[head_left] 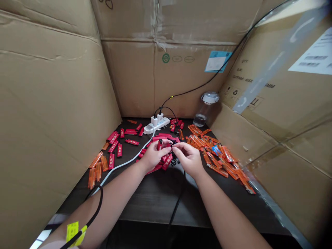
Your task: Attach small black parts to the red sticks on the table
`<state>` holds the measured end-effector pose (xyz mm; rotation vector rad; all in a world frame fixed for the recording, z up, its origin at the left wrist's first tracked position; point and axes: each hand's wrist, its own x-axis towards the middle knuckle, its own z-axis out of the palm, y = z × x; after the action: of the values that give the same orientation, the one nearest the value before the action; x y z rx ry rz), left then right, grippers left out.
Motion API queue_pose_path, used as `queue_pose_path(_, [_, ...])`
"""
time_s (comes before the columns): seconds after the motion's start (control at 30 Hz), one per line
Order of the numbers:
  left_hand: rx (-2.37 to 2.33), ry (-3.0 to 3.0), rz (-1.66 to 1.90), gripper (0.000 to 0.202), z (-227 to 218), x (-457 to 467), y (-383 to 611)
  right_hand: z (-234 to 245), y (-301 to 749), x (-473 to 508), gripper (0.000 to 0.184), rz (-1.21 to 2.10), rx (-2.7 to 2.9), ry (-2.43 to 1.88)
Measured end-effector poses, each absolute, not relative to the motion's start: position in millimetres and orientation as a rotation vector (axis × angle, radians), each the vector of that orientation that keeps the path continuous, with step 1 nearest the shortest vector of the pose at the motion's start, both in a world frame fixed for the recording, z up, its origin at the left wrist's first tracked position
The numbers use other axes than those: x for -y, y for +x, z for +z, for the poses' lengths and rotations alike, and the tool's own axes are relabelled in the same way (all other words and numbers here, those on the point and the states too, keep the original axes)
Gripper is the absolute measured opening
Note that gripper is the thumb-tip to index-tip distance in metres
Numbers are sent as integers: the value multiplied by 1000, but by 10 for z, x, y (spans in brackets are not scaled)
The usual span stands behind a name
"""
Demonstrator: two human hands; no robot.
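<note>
Over red lighters (167, 162), the left grip (155, 155) holds one upright, the right grip (188, 158) pinching something hidden.

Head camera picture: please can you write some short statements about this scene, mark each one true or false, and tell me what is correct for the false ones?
1. The left hand holds a red lighter upright. True.
2. The clear plastic bottle lies on its side. False: it stands upright near the back right corner.
3. Two white plugs are in the white power strip. True.
4. No orange lighters lie to the right of the right hand. False: many of them lie there.
5. The table has a pale surface. False: its surface is dark.
</note>
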<state>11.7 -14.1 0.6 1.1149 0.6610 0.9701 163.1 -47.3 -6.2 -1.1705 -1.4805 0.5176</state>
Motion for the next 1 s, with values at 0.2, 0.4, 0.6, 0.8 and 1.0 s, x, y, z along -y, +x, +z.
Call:
queue_pose_path(0.2, [-653,1424,1152,20,-8,156,137,17,1551,562,9,335,1618,-1028])
queue_pose_path(0.4, [-624,1677,1232,18,22,189,116,54,1558,579,7,611,1469,-941])
queue_pose_path(0.6, [-531,1696,1180,20,49,194,90,75,1546,595,11,819,1402,-863])
queue_pose_path(0.8, [-450,1775,1107,22,80,150,40,59,1566,611,13,766,1470,-897])
queue_pose_path(1.0, [-524,1821,970,23,100,144,-3,78,1609,625,16,665,1540,-911])
